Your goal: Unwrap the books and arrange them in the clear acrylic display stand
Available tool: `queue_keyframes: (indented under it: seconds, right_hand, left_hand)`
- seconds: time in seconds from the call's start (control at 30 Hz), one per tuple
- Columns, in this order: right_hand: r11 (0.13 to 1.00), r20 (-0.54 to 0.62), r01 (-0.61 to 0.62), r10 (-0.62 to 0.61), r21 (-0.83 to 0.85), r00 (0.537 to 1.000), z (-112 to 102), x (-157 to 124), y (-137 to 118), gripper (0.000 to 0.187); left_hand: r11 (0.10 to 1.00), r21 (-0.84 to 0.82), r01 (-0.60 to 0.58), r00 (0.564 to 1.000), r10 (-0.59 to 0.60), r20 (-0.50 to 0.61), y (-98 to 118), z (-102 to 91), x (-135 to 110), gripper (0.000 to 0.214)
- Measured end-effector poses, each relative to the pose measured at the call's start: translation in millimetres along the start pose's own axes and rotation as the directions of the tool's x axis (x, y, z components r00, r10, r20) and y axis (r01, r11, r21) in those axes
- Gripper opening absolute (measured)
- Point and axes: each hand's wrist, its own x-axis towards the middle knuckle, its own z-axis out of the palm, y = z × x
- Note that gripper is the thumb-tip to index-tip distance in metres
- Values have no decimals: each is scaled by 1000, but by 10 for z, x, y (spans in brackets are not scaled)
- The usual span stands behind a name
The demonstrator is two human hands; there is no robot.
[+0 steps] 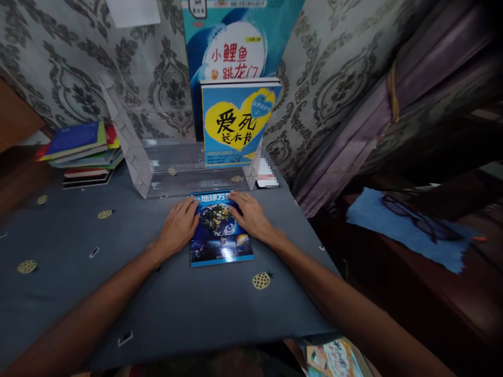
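A thin paperback book (220, 233) with a blue Earth-and-space cover lies flat on the grey-blue tablecloth (78, 298). My left hand (178, 226) sits on its upper left edge, with the fingers curling over the cover. My right hand (249, 215) rests on its upper right corner in the same way. Together the hands hide the top corners of the cover. Just beyond the fingertips stands a transparent acrylic book stand (176, 170), its front edge almost touching the book.
A blue-and-yellow book (236, 123) stands in the acrylic stand, with a taller blue book (231, 47) behind it. A stack of several books (82, 154) lies at the far left. Patterned wallpaper and a curtain (393, 104) rise behind. A blue cloth with glasses (408, 225) lies on furniture at right.
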Motion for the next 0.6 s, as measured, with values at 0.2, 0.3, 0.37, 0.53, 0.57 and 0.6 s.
queue_keyframes:
  seconds: [0.2,0.3,0.37,0.53,0.57,0.6]
  right_hand:
    - [997,-7,13,-13,77,1000,-56,-119,35,33]
    - [991,-12,27,-26,130,1000,-118,-240,42,33]
    - [987,-12,34,-32,159,999,-162,-332,31,33]
    - [975,-37,27,-19,219,999,-250,-541,-53,31]
    - [974,-47,30,-19,226,999,-265,-579,-77,30]
    - [972,-56,34,-22,231,998,-281,-617,-102,30]
  left_hand:
    - [1000,9,16,1000,-16,0,21,-9,0,39]
    - [1000,15,20,1000,-20,-8,32,-5,-1,39]
    - [1000,16,18,1000,-18,-7,34,-1,-2,40]
    - [1000,22,12,1000,-12,-5,40,-8,1,39]
    - [1000,25,13,1000,-13,-6,44,-11,2,39]
    - [1000,27,16,1000,-16,-6,49,-15,4,39]
